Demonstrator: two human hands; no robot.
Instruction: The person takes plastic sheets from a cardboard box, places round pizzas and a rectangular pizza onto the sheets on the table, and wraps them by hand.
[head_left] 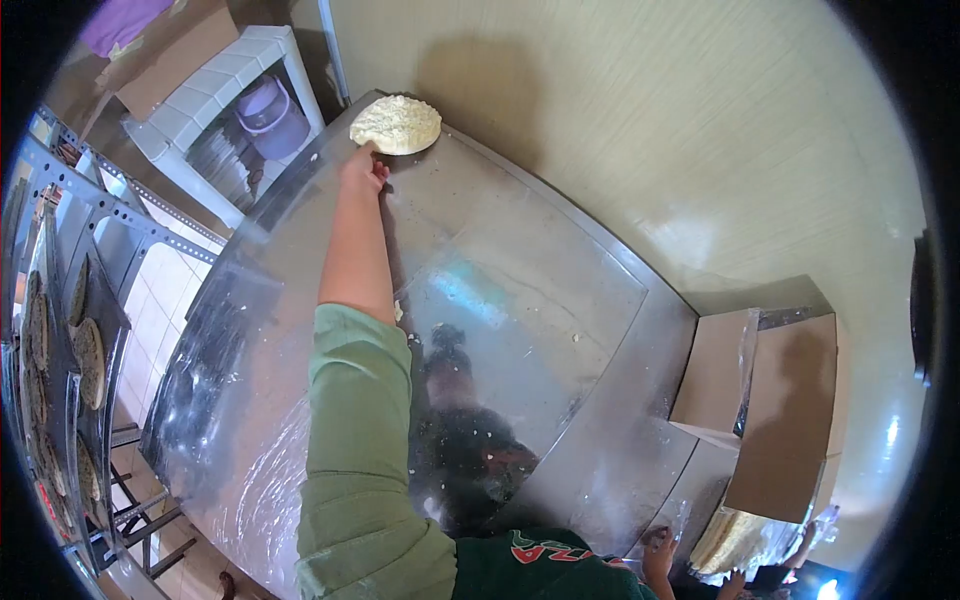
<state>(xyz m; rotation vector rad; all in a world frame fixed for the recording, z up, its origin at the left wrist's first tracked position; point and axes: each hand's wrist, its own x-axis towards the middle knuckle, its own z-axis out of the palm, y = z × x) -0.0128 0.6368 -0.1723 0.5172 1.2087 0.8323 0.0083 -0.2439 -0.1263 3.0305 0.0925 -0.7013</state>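
My left hand reaches far across the steel table, the arm in a light green sleeve. Its fingers are curled at the near rim of a round bowl heaped with pale, crumbly food, which looks like grated cheese or crumbs. The bowl sits in the table's far corner. At the bottom right my right hand is small and dim, fingers bent, beside some clear plastic. What it holds, if anything, I cannot make out.
Crumbs and smears dot the steel table. An opened cardboard box stands on the right. Trays of flat dark food fill a metal rack on the left. A purple bucket sits on a white shelf. Another person's hand shows low right.
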